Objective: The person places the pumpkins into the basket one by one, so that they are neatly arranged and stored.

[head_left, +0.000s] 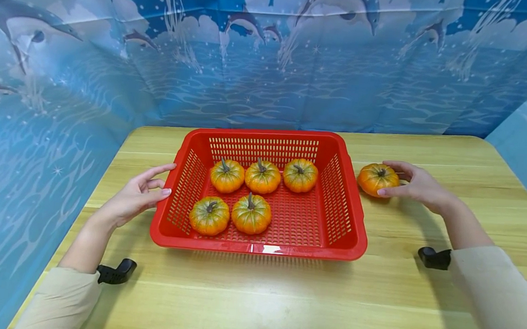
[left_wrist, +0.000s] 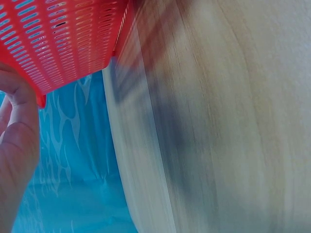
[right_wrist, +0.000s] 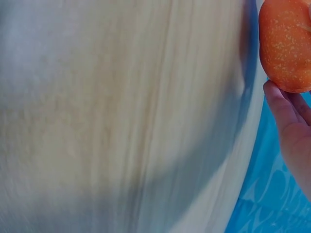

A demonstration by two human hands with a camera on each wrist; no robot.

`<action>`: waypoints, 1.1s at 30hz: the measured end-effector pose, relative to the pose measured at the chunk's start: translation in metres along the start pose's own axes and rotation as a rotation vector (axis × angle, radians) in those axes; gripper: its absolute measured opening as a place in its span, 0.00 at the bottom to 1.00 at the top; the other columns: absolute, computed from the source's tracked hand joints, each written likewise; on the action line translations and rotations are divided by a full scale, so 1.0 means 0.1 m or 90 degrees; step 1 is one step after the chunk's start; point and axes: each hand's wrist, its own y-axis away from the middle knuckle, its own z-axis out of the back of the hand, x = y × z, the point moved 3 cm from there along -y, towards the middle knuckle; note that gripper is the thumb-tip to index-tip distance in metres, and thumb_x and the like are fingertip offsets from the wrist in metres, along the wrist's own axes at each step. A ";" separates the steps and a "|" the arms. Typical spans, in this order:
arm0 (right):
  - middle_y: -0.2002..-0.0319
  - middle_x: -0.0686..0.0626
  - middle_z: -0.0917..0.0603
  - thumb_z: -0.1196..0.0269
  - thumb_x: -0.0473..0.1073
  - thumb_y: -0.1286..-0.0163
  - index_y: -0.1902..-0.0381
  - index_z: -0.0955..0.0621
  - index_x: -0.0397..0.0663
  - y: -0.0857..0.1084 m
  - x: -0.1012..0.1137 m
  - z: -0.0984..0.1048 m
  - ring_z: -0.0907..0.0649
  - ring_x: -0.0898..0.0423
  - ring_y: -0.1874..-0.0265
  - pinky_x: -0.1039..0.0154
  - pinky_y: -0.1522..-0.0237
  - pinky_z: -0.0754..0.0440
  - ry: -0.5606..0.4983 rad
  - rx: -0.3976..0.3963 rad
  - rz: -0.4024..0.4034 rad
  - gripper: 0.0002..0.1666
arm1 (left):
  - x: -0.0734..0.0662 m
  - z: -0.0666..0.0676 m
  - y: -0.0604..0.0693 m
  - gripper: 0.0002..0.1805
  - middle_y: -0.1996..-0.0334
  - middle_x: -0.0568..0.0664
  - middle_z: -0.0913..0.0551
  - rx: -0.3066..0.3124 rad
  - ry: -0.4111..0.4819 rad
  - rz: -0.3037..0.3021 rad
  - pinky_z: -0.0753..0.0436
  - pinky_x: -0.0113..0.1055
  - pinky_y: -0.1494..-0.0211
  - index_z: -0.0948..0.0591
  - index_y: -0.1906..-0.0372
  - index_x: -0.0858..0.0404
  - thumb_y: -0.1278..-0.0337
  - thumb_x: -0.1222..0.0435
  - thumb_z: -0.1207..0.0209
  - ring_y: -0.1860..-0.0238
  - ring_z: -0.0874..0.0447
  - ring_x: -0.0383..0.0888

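Observation:
A red plastic basket [head_left: 257,247] stands on the table with several small orange-and-green pumpkins in it, among them a front-left pumpkin [head_left: 210,215] and a back-right pumpkin [head_left: 300,175]. At the basket's left rim is my left hand [head_left: 133,198], its index finger and thumb extended to the edge. The left wrist view shows that hand beside the slotted basket wall [left_wrist: 63,43]. To the right of the basket, my right hand [head_left: 421,189] holds another pumpkin [head_left: 377,179] between thumb and fingers. In the right wrist view this pumpkin [right_wrist: 285,46] shows its orange side, partly cut off.
The light wood table [head_left: 262,304] has rounded back corners. Behind it and along the sides hangs a blue curtain [head_left: 260,81] printed with dolphins. Black wrist devices, one on the left arm [head_left: 117,272] and one on the right [head_left: 434,258], stick out toward the middle.

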 end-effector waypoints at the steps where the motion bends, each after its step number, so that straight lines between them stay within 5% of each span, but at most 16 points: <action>1: 0.33 0.35 0.44 0.33 0.44 0.41 0.29 0.45 0.43 0.01 0.01 0.01 0.40 0.38 0.37 0.41 0.40 0.37 0.005 -0.002 0.000 0.48 | 0.00 0.00 0.00 0.32 0.63 0.50 0.22 0.000 0.000 0.000 0.17 0.37 0.56 0.43 0.30 0.61 0.37 0.73 0.48 0.62 0.17 0.43; 8: 0.34 0.39 0.41 0.34 0.45 0.39 0.29 0.44 0.46 0.08 0.12 0.07 0.38 0.43 0.38 0.66 0.51 0.27 0.015 -0.003 0.010 0.46 | 0.00 0.00 0.00 0.32 0.63 0.50 0.22 0.004 -0.005 -0.001 0.17 0.38 0.56 0.43 0.30 0.60 0.37 0.73 0.48 0.62 0.17 0.43; 13: 0.34 0.38 0.42 0.35 0.44 0.38 0.29 0.45 0.46 0.13 0.23 0.12 0.39 0.43 0.38 0.61 0.49 0.27 0.016 0.000 0.021 0.45 | -0.01 0.00 0.00 0.32 0.62 0.50 0.21 0.007 0.002 0.001 0.17 0.37 0.56 0.43 0.30 0.60 0.37 0.73 0.48 0.62 0.17 0.43; 18: 0.34 0.41 0.41 0.35 0.44 0.38 0.29 0.45 0.47 0.17 0.35 0.16 0.39 0.45 0.38 0.76 0.59 0.26 0.016 -0.003 0.021 0.45 | -0.02 0.00 0.00 0.32 0.63 0.50 0.22 0.002 0.009 0.004 0.18 0.37 0.56 0.43 0.30 0.61 0.37 0.74 0.49 0.62 0.17 0.43; 26: 0.32 0.41 0.43 0.35 0.41 0.39 0.28 0.45 0.48 0.23 0.54 0.21 0.39 0.47 0.38 0.79 0.59 0.26 0.020 0.002 0.037 0.46 | -0.03 -0.01 0.00 0.32 0.64 0.50 0.22 -0.005 0.002 0.007 0.18 0.37 0.56 0.44 0.30 0.60 0.37 0.74 0.48 0.63 0.18 0.43; 33: 0.33 0.45 0.40 0.35 0.36 0.40 0.29 0.44 0.49 0.29 0.72 0.19 0.35 0.62 0.42 0.78 0.56 0.25 0.014 0.004 0.077 0.45 | -0.03 -0.01 0.01 0.32 0.63 0.51 0.22 0.005 0.010 -0.002 0.17 0.36 0.57 0.44 0.30 0.61 0.37 0.75 0.49 0.64 0.17 0.43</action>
